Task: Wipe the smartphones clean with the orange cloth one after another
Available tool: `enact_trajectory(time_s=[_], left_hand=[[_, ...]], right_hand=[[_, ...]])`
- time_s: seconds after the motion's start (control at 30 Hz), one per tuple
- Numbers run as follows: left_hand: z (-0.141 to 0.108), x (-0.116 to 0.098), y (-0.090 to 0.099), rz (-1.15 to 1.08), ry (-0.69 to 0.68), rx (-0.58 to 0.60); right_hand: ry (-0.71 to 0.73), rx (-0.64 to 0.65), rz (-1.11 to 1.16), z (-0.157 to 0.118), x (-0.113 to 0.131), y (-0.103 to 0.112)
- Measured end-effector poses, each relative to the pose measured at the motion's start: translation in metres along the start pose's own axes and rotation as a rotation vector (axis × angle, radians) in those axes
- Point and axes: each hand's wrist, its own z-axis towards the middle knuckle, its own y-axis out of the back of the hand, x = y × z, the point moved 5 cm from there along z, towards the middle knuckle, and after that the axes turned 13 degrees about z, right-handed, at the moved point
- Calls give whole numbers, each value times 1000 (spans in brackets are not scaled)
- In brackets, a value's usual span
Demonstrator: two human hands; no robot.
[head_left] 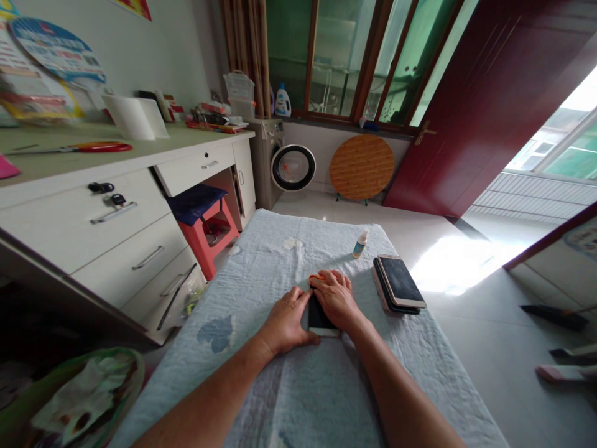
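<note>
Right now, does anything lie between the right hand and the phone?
Yes: an orange item, probably a cloth, partly under the right hand at the far end of the phone. Nothing visible separates the left hand from the phone's left side; the spray bottle and stacked devices stand apart.

On the worktop [261, 249], a phone [321, 315] lies right of the left hand [288, 318] and partly beneath the right hand [334, 297]. Farther right sits a phone stack [400, 283]; a bottle [360, 244] stands behind it. Beyond the worktop stands a washing machine [265, 165].
</note>
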Motion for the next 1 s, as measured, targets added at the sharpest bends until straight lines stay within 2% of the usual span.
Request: enact_trajectory(time_s=[0.3,0.57,1.0], left_hand=[[0,2,-1,-1,7,1],[0,4,-4,-10,1,12],[1,4,-4,-6,6,21]], right_hand=[[-6,-28,-40,0,2,1],[-92,-106,-112,-5,-7,7],[-254,-99,-136,-8,-22,8]])
